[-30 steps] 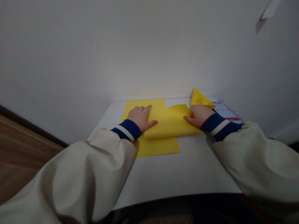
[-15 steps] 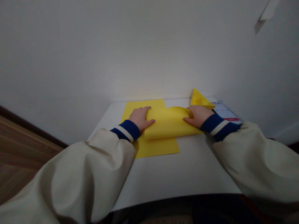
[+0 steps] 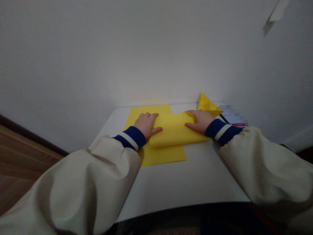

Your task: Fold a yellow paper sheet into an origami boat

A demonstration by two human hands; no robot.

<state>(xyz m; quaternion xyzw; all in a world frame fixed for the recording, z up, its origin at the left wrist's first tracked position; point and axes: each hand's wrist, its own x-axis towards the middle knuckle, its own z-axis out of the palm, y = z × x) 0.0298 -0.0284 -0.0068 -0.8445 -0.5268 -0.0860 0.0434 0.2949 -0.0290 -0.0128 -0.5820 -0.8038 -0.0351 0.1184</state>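
Note:
A folded-over yellow sheet (image 3: 174,132) lies on a small white table (image 3: 186,182), partly over a flat yellow sheet (image 3: 149,112) beneath it. My left hand (image 3: 146,124) rests at the folded sheet's left end, fingers flat and thumb stretched onto the paper. My right hand (image 3: 200,120) presses the sheet's right end with fingers extended along the top edge. Both hands hold the fold down.
A small folded yellow paper shape (image 3: 206,104) stands at the table's back right by the white wall. Beside it lies a phone or card with a red strip (image 3: 234,119). Wooden floor (image 3: 22,160) shows at the left.
The far edge of the top sheet has been brought over toward me and flattened into a fold. My right hand has slid left along the top edge; my left hand barely moved.

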